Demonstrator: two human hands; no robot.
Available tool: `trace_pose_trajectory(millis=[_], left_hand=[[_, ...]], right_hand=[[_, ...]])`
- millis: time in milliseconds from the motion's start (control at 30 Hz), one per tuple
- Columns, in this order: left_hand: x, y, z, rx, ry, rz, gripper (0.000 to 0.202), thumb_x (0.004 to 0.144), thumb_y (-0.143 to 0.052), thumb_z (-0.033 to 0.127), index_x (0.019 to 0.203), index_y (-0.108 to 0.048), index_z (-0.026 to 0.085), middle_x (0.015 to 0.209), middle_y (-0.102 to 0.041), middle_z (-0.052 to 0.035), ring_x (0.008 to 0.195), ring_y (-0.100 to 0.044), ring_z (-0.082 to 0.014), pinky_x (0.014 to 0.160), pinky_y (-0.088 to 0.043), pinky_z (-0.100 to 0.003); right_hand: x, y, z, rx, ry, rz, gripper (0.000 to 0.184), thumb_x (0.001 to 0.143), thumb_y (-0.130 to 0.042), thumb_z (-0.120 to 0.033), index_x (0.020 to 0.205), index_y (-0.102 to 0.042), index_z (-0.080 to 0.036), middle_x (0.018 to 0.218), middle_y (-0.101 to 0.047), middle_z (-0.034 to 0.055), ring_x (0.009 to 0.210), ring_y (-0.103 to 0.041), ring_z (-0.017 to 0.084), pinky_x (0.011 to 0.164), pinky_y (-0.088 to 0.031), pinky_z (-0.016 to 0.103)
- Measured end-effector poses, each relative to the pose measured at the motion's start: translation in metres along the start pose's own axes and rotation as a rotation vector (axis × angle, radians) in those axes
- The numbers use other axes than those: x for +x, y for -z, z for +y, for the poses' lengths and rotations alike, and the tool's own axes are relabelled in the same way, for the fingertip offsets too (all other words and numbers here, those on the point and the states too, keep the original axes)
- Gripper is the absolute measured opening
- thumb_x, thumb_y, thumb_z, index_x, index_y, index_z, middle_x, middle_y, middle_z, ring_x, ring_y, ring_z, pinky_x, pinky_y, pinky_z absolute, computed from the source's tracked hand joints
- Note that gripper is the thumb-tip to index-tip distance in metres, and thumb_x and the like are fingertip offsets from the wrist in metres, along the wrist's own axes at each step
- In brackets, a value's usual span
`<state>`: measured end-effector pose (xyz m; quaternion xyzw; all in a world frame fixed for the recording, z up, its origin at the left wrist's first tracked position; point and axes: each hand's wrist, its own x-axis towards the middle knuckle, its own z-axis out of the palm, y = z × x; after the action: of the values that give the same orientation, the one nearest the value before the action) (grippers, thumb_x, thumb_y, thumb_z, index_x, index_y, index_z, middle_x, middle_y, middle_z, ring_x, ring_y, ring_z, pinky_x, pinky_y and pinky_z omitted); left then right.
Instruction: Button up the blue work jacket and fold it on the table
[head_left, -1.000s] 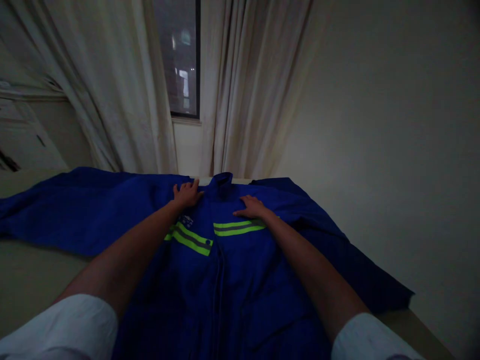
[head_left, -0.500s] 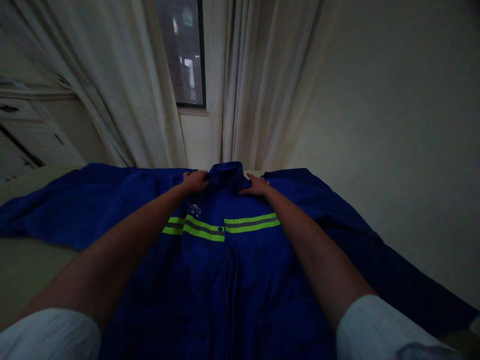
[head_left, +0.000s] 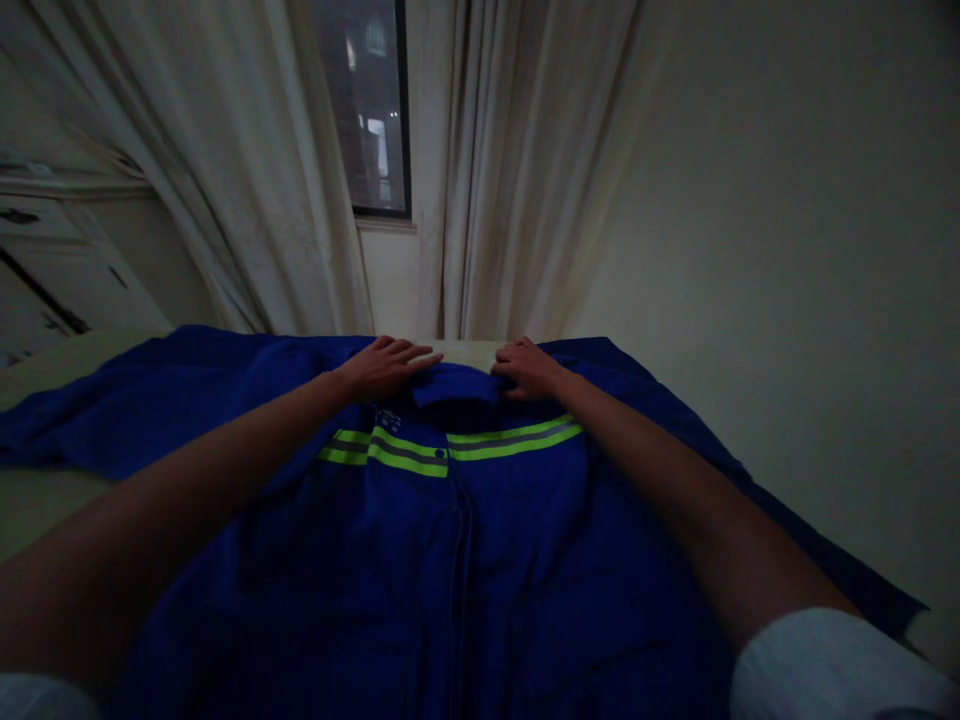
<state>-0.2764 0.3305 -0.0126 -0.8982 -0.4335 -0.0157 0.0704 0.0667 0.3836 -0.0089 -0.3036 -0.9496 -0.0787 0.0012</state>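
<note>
A blue work jacket (head_left: 517, 540) lies spread front up, with yellow-green and grey reflective bands across its chest and a small white print on one side. Its collar (head_left: 456, 384) is folded down toward me. My left hand (head_left: 386, 366) rests on the jacket at the collar's left end, fingers stretched out and lying over the cloth. At the collar's right end, my right hand (head_left: 531, 368) has its fingers bent and closed on the jacket's edge. Both sleeves extend outward to the sides.
The jacket lies on a pale surface (head_left: 52, 505). Behind it hang long light curtains (head_left: 517, 180) around a dark window (head_left: 371, 110). A white cabinet (head_left: 71, 265) stands at the far left, and a plain wall (head_left: 810, 250) rises at the right.
The collar, standing up before, is now folded down toward me. My left hand has loosened and its fingers have straightened; my right hand has shifted slightly along the collar and curled.
</note>
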Motion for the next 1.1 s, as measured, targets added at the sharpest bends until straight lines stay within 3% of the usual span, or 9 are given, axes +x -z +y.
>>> trace_pose_trajectory(millis=[167, 267, 367, 467, 633, 767, 867, 933, 1100], left_hand=[[-0.027, -0.017, 0.02, -0.121, -0.137, -0.064, 0.069, 0.097, -0.053, 0.011, 0.157, -0.047, 0.043, 0.17, -0.039, -0.001, 0.156, -0.035, -0.0249, 0.126, -0.024, -0.041], [-0.028, -0.024, 0.028, -0.118, -0.126, -0.135, 0.065, 0.094, -0.054, 0.007, 0.15, -0.057, 0.04, 0.165, -0.046, -0.0024, 0.152, -0.043, -0.0219, 0.126, -0.027, -0.039], [-0.024, -0.019, 0.035, -0.047, -0.068, -0.057, 0.06, 0.094, -0.052, 0.007, 0.146, -0.062, 0.034, 0.168, -0.041, -0.0051, 0.156, -0.035, -0.0264, 0.125, -0.028, -0.044], [-0.027, -0.014, 0.05, -0.065, -0.016, -0.002, 0.051, 0.103, -0.044, 0.019, 0.15, -0.058, 0.028, 0.165, -0.045, -0.0097, 0.15, -0.043, -0.0284, 0.121, -0.034, -0.044], [-0.053, -0.026, 0.095, -0.105, 0.067, -0.21, 0.055, 0.105, -0.047, 0.043, 0.157, -0.05, 0.024, 0.166, -0.042, -0.0162, 0.151, -0.041, -0.0351, 0.12, -0.033, -0.052], [-0.069, -0.014, 0.134, -0.057, 0.179, -0.108, 0.04, 0.103, -0.041, 0.025, 0.132, -0.066, 0.016, 0.141, -0.064, -0.0195, 0.131, -0.06, -0.0326, 0.108, -0.046, -0.046], [-0.075, 0.001, 0.162, -0.096, 0.236, -0.138, 0.036, 0.103, -0.038, 0.025, 0.113, -0.07, 0.013, 0.114, -0.071, -0.019, 0.106, -0.07, -0.0308, 0.091, -0.054, -0.042], [-0.082, 0.003, 0.179, -0.122, 0.231, -0.148, 0.039, 0.104, -0.035, 0.027, 0.111, -0.071, 0.013, 0.111, -0.071, -0.0193, 0.105, -0.071, -0.0315, 0.091, -0.055, -0.043], [-0.117, -0.023, 0.212, -0.165, 0.258, -0.017, 0.052, 0.107, -0.031, 0.036, 0.147, -0.056, 0.016, 0.148, -0.059, -0.0205, 0.135, -0.059, -0.0334, 0.115, -0.043, -0.054]], right_hand=[[-0.031, -0.016, -0.031, -0.047, 0.174, -0.079, 0.066, 0.093, -0.06, -0.025, 0.158, -0.048, -0.02, 0.135, -0.065, 0.0184, 0.121, -0.058, 0.033, 0.11, -0.029, 0.048], [-0.032, -0.023, -0.056, -0.078, 0.055, -0.146, 0.063, 0.096, -0.054, -0.019, 0.158, -0.048, -0.015, 0.14, -0.063, 0.0217, 0.123, -0.06, 0.035, 0.106, -0.037, 0.047], [-0.03, -0.022, -0.076, -0.06, -0.152, -0.129, 0.066, 0.097, -0.05, -0.015, 0.162, -0.041, -0.011, 0.147, -0.059, 0.024, 0.125, -0.062, 0.037, 0.106, -0.043, 0.048], [-0.034, -0.019, -0.089, 0.001, -0.149, -0.092, 0.07, 0.095, -0.051, -0.013, 0.164, -0.038, -0.018, 0.164, -0.043, 0.018, 0.14, -0.053, 0.035, 0.113, -0.041, 0.048], [-0.054, -0.014, -0.111, 0.073, -0.102, -0.212, 0.073, 0.091, -0.056, -0.009, 0.163, -0.041, -0.018, 0.17, -0.033, 0.016, 0.154, -0.036, 0.034, 0.122, -0.032, 0.049], [-0.076, 0.004, -0.153, 0.219, -0.266, 0.001, 0.04, 0.105, -0.047, -0.026, 0.14, -0.062, -0.016, 0.142, -0.063, 0.0173, 0.126, -0.062, 0.028, 0.108, -0.046, 0.04], [-0.096, 0.013, -0.201, 0.359, -0.348, -0.101, 0.043, 0.104, -0.049, -0.056, 0.11, -0.071, -0.02, 0.102, -0.074, 0.0113, 0.094, -0.07, 0.027, 0.086, -0.052, 0.037], [-0.106, 0.015, -0.228, 0.37, -0.346, -0.203, 0.047, 0.097, -0.056, -0.065, 0.103, -0.072, -0.021, 0.096, -0.075, 0.0124, 0.088, -0.071, 0.03, 0.079, -0.052, 0.037], [-0.114, 0.019, -0.247, 0.461, -0.408, -0.141, 0.022, 0.095, -0.057, -0.036, 0.093, -0.071, -0.019, 0.091, -0.075, 0.0083, 0.081, -0.068, 0.023, 0.072, -0.045, 0.031]])
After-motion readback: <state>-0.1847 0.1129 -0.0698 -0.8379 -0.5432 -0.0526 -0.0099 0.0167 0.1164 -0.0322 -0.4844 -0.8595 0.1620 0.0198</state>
